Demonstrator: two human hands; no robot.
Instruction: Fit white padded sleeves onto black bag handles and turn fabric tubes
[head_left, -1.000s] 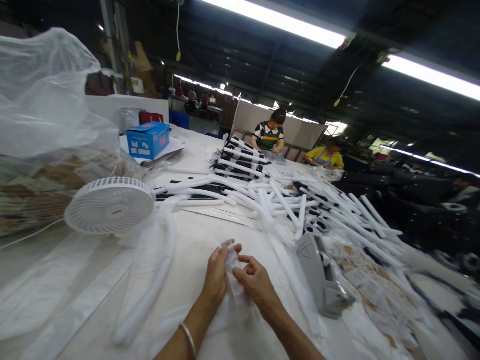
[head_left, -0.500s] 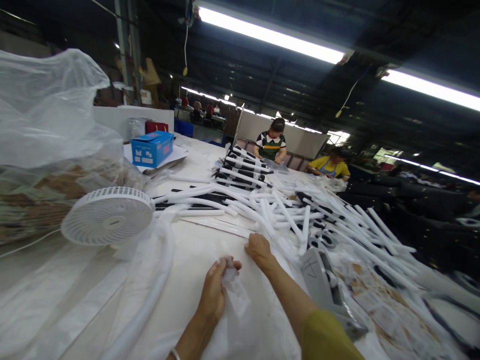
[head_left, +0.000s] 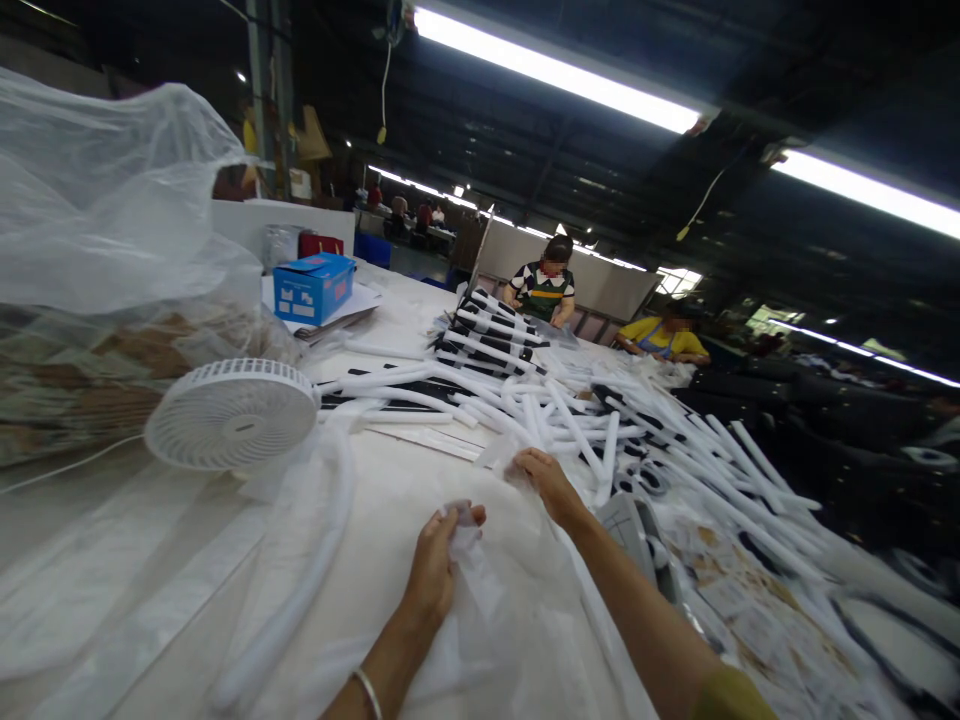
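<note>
A clear plastic bag [head_left: 480, 610] hangs in loose folds between my hands, over the white table. My left hand [head_left: 437, 560] is closed, with a bunched edge of the film pinched between thumb and fingers. Farther forward and to the right, my right hand [head_left: 551, 485] is closed on another part of the film, some of which sticks out past its fingertips. Just beyond my right hand lies a heap of white foam-wrapped tubes [head_left: 525, 415]. A grey tape dispenser [head_left: 637, 530] stands partly hidden behind my right forearm.
A white fan [head_left: 232, 415] stands at left, beside a large plastic sack [head_left: 112, 230]. A blue box [head_left: 313, 288] sits behind it. Small packets [head_left: 750, 590] lie at right. Two people [head_left: 546, 285] work across the table.
My right hand has moved a little right and pulled the plastic bag wider and flatter. My left hand has stayed about where it was, still pinching the film. The view has shifted slightly.
</note>
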